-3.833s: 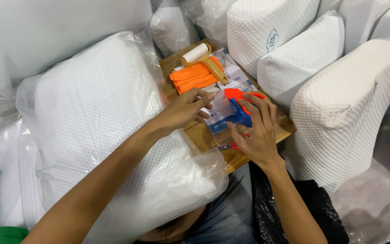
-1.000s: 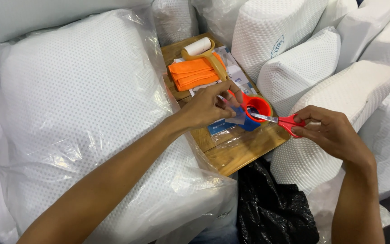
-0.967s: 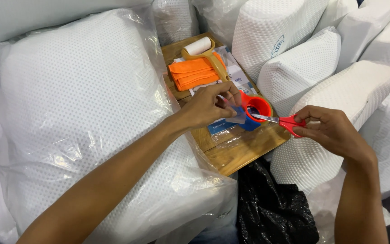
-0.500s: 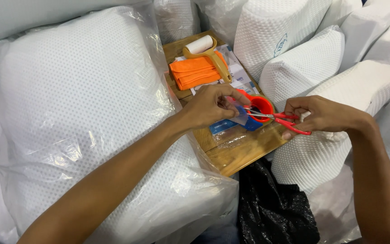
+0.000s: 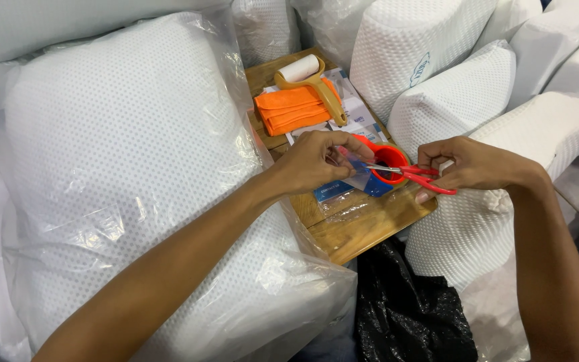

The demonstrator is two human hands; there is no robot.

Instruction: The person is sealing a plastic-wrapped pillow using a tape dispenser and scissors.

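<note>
Over the wooden tray (image 5: pixel 370 228), right hand (image 5: pixel 470 164) grips red scissors (image 5: pixel 413 175) — left hand (image 5: pixel 319 161) pinches clear packet (image 5: pixel 351 171).

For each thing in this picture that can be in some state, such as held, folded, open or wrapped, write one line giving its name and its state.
Left hand: pinching clear tape.
Right hand: gripping scissor handles.
Red scissors: held, blades at the tape.
Clear tape: pulled out from the dispenser.
Tape dispenser: resting on the wooden board.
Orange cloth: folded, lying flat.
Lint roller: lying across the cloth.
Large pillow: wrapped in clear plastic.
</note>
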